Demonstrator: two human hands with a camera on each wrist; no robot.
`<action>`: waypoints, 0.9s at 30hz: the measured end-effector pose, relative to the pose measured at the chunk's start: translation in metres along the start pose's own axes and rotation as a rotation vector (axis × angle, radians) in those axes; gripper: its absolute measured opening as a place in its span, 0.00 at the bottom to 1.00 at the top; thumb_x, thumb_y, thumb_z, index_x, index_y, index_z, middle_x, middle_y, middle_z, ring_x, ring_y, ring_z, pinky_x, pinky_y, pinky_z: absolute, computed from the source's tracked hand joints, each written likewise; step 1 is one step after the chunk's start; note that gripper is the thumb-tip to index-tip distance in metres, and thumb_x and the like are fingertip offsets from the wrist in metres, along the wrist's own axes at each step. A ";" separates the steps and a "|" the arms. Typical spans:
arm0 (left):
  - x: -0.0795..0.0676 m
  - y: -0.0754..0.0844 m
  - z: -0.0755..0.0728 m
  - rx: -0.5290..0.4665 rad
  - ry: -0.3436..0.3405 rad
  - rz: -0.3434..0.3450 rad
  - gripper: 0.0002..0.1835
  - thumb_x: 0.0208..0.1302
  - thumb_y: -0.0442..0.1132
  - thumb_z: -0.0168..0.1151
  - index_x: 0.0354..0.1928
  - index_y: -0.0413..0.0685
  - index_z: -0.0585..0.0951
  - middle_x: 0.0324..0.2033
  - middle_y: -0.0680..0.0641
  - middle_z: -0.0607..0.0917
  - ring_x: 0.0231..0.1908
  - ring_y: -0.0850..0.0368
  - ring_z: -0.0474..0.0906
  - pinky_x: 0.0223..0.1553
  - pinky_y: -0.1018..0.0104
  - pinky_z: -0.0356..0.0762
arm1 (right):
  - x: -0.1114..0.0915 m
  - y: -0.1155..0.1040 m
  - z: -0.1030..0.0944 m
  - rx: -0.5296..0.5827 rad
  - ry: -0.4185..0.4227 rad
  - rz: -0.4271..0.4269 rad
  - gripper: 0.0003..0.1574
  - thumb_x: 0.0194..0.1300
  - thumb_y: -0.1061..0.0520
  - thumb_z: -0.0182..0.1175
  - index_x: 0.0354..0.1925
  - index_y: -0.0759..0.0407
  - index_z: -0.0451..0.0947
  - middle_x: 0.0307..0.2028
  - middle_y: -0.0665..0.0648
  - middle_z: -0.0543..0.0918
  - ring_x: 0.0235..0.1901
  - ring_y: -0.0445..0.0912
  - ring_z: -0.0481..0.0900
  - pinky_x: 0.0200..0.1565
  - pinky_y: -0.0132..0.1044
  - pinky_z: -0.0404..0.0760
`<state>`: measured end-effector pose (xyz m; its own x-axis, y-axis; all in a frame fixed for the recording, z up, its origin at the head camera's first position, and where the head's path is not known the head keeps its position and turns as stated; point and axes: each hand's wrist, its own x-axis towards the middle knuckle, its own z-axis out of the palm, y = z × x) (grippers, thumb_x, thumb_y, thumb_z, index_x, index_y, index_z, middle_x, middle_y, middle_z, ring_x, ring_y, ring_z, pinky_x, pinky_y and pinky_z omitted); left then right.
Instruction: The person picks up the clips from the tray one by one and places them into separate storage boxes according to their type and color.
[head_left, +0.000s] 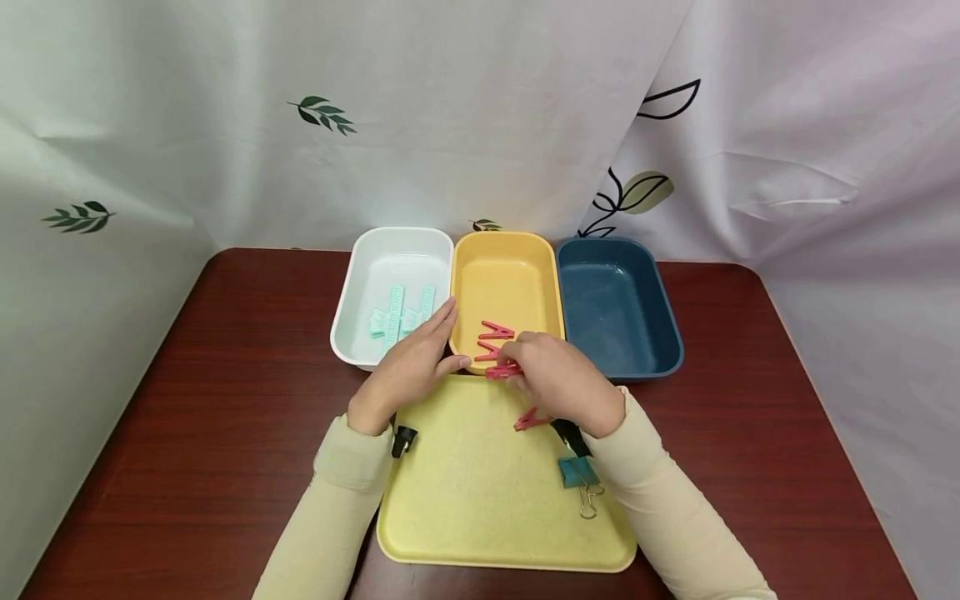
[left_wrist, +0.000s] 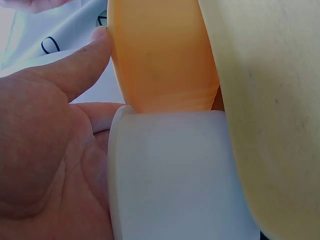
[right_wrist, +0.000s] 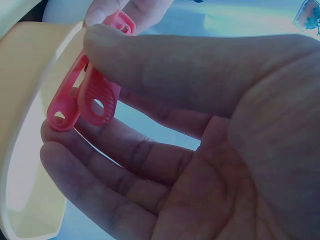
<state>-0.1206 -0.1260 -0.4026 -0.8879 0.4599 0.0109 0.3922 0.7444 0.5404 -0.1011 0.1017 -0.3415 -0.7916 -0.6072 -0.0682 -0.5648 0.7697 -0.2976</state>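
Note:
My right hand (head_left: 562,379) pinches a pink clothespin (right_wrist: 87,95) between thumb and fingers, over the near rim of the yellow box (head_left: 506,279). Two more pink clothespins (head_left: 497,331) lie inside that box. My left hand (head_left: 411,371) has its fingers straight across the near corner of the white box (head_left: 401,260), thumb at the yellow box's rim. In the white box are two mint clips (head_left: 393,321) with ruler-like bars, partly behind the left hand. On the yellow tray (head_left: 487,500), another pink clothespin (head_left: 529,420) lies below my right hand.
A dark blue box (head_left: 611,304) stands right of the yellow one. The tray also bears a teal binder clip (head_left: 576,472), a black clip (head_left: 403,440) by the left cuff, and a black item (head_left: 572,437) partly under the right wrist. A patterned curtain (head_left: 465,108) hangs behind the table.

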 end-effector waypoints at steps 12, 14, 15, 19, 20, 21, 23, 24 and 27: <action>0.000 0.000 -0.001 0.006 0.002 0.006 0.43 0.73 0.51 0.59 0.77 0.33 0.53 0.79 0.42 0.50 0.76 0.46 0.53 0.72 0.51 0.57 | 0.013 0.006 -0.006 -0.028 0.039 0.001 0.11 0.65 0.59 0.69 0.45 0.61 0.85 0.35 0.56 0.82 0.34 0.49 0.79 0.39 0.42 0.82; -0.001 0.001 -0.001 0.005 0.003 0.008 0.43 0.73 0.51 0.60 0.77 0.33 0.53 0.79 0.42 0.50 0.76 0.46 0.53 0.72 0.51 0.57 | 0.015 0.007 -0.008 -0.026 0.039 0.006 0.12 0.65 0.59 0.70 0.46 0.62 0.84 0.35 0.56 0.82 0.34 0.49 0.79 0.39 0.43 0.82; -0.001 0.001 -0.001 0.005 0.004 0.009 0.43 0.73 0.51 0.60 0.77 0.33 0.53 0.79 0.42 0.50 0.76 0.46 0.53 0.72 0.51 0.57 | 0.016 0.007 -0.008 -0.026 0.039 0.006 0.13 0.64 0.59 0.70 0.46 0.62 0.84 0.35 0.56 0.82 0.34 0.49 0.79 0.39 0.43 0.82; 0.000 0.001 -0.001 0.003 0.004 0.009 0.43 0.73 0.50 0.60 0.77 0.33 0.53 0.79 0.41 0.50 0.76 0.46 0.53 0.72 0.51 0.57 | 0.021 0.007 -0.011 -0.020 0.045 0.014 0.13 0.64 0.59 0.70 0.46 0.63 0.84 0.35 0.57 0.82 0.34 0.50 0.78 0.39 0.43 0.82; 0.000 0.000 -0.001 0.003 0.003 0.008 0.43 0.73 0.50 0.60 0.77 0.33 0.53 0.79 0.41 0.50 0.76 0.46 0.53 0.72 0.51 0.57 | 0.022 0.007 -0.012 -0.021 0.049 0.012 0.13 0.64 0.59 0.69 0.46 0.64 0.84 0.35 0.57 0.82 0.34 0.50 0.78 0.39 0.43 0.82; 0.000 0.000 0.000 0.004 0.003 0.009 0.43 0.73 0.50 0.60 0.77 0.33 0.53 0.79 0.41 0.50 0.76 0.46 0.52 0.72 0.51 0.57 | 0.023 0.008 -0.012 -0.023 0.053 0.011 0.12 0.65 0.60 0.68 0.46 0.64 0.84 0.35 0.58 0.83 0.33 0.50 0.79 0.38 0.43 0.82; 0.000 0.000 -0.001 0.004 0.002 0.009 0.43 0.73 0.50 0.60 0.77 0.33 0.53 0.79 0.41 0.50 0.76 0.46 0.52 0.72 0.51 0.57 | 0.026 0.009 -0.013 -0.025 0.064 0.013 0.11 0.65 0.61 0.67 0.46 0.63 0.85 0.35 0.58 0.83 0.33 0.50 0.79 0.39 0.43 0.82; 0.000 0.000 -0.001 0.005 0.001 0.008 0.43 0.73 0.51 0.60 0.77 0.33 0.53 0.79 0.41 0.50 0.76 0.46 0.52 0.72 0.51 0.57 | 0.027 0.010 -0.013 -0.022 0.065 0.016 0.11 0.65 0.61 0.67 0.46 0.63 0.85 0.35 0.58 0.83 0.33 0.50 0.79 0.39 0.43 0.82; 0.000 0.000 -0.001 0.005 0.000 0.007 0.44 0.73 0.51 0.60 0.77 0.33 0.53 0.79 0.41 0.50 0.76 0.46 0.52 0.72 0.51 0.57 | 0.031 0.012 -0.014 -0.019 0.068 0.025 0.10 0.65 0.62 0.66 0.45 0.64 0.85 0.36 0.59 0.84 0.33 0.51 0.80 0.40 0.43 0.83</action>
<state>-0.1208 -0.1262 -0.4016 -0.8851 0.4651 0.0148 0.3997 0.7435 0.5361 -0.1359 0.0951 -0.3345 -0.8189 -0.5739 -0.0105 -0.5489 0.7883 -0.2780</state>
